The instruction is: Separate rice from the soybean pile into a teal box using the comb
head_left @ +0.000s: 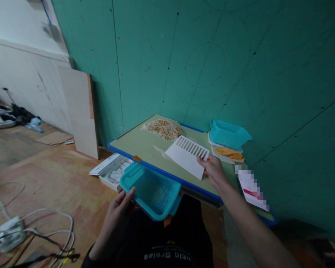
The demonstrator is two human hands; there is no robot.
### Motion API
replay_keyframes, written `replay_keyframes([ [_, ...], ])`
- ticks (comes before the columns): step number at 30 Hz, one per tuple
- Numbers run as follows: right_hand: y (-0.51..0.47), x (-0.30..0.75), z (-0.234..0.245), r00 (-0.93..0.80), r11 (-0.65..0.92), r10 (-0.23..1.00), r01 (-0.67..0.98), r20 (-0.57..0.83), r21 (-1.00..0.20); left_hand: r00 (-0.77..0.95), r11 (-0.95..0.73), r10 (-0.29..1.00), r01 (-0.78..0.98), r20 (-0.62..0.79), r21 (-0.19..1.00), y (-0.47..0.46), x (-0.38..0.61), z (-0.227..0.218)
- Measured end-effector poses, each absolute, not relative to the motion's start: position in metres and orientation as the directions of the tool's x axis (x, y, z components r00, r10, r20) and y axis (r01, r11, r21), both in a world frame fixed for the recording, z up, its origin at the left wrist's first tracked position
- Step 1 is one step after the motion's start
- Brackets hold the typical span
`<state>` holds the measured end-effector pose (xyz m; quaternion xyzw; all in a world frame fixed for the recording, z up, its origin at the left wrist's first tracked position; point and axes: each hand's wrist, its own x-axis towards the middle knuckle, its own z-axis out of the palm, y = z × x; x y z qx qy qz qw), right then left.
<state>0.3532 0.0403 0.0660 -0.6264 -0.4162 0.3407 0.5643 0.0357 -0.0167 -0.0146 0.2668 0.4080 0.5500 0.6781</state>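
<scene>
Left hand [123,208]: grip closed on the near-left rim of a teal tub [153,191], thumb over the lip, fingers hidden beneath. The tub is held off the tabletop, its far rim tucked just under the blue front edge, mouth up and tilted slightly toward the person. In that position it would, by judgement, catch anything coming over the edge. A pale scatter of fine material lies on its floor.

Right hand [213,171]: grip pinched on the right end of a white slotted scraper [187,160], thumb on top. The scraper lies nearly flat on the tabletop [134,139], its slots at the far side and its plain edge toward the tub. Holding it by one end leaves the whole blade free.

A thin pale streak [160,150] lies just left of the scraper. A grain pile [164,129] sits at the far edge, well apart from both hands.

To the right, a second teal tub [229,134] rests by the wall, with a white tray of orange pieces [230,154] in front of it and a blurred card [252,188] nearer the person.

On the floor are an open white box [111,171], cables [44,223] and a board [79,111] leaning on the wall.
</scene>
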Motion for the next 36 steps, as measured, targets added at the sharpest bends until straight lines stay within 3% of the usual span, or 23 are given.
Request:
replay_keyframes([
  [8,0.066,0.322,0.066,0.365,0.025,0.928,0.148,0.078,-0.989,0.08,0.27,0.96,-0.504,-0.268,0.82,-0.02,0.032,-0.01],
  [22,0.083,0.291,0.069,0.242,-0.137,0.962,0.037,-0.124,-0.99,0.04,0.229,0.968,-0.54,-0.247,0.81,-0.01,0.026,-0.019],
  [36,0.066,0.28,0.076,0.231,-0.151,0.959,-0.081,-0.166,-0.985,0.035,0.206,0.975,-0.519,-0.22,0.83,-0.004,0.028,-0.025],
])
